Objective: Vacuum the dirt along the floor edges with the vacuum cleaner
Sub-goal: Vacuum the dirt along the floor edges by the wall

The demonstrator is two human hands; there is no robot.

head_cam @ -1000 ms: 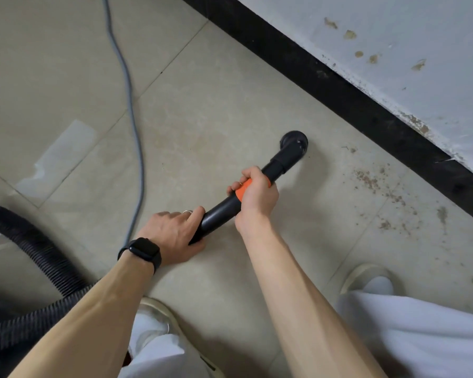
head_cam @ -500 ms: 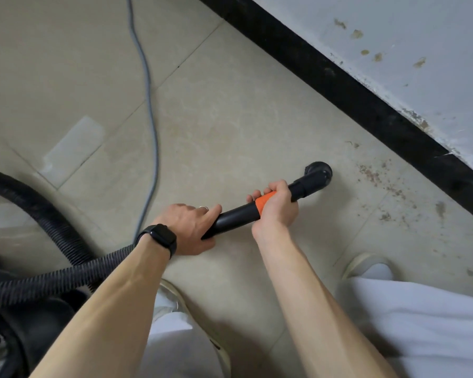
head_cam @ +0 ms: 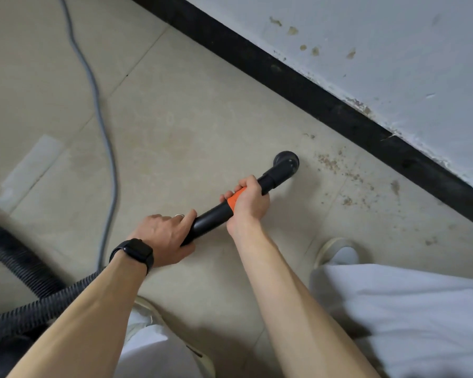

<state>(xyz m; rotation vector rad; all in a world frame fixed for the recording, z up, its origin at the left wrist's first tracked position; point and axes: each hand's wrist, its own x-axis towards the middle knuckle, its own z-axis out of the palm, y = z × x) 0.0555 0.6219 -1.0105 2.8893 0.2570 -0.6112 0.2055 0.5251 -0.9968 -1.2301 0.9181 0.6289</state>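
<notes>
head cam: both hands wrapped around the black vacuum wand [head_cam: 216,214], left hand [head_cam: 164,238] curled on the lower end, right hand [head_cam: 247,203] clamped over the orange band. round nozzle [head_cam: 286,162] sits on the tile just beside the dirt [head_cam: 339,170] near the black baseboard [head_cam: 311,91]. ribbed hose [head_cam: 38,304] trails off left.

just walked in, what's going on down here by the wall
A person is vacuuming the floor edge. The left hand grips the rear of the black vacuum wand and the right hand grips it at the orange band. The round nozzle is down at the tile, just short of the brown dirt scattered beside the black baseboard. The ribbed hose trails off to the left.
</notes>
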